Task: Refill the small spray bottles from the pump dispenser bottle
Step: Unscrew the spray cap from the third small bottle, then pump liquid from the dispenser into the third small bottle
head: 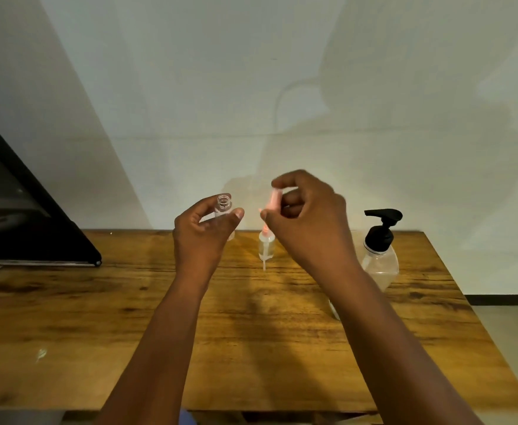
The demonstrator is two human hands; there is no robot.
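My left hand (204,231) grips a small clear spray bottle (224,207) upright above the table, its threaded neck uncovered. My right hand (305,216) pinches the pink spray cap (273,200) beside it, with the cap's thin dip tube hanging down. A second small clear bottle (266,245) with a pink cap stands on the wooden table (251,332) behind the hanging tube. The pump dispenser bottle (380,259), clear with a black pump head, stands at the right, close to my right forearm.
A black screen or panel (30,216) leans at the table's back left. A white wall rises right behind the table. A small clear object (335,308) peeks out beside my right forearm. The table's right edge borders a tiled floor (509,332).
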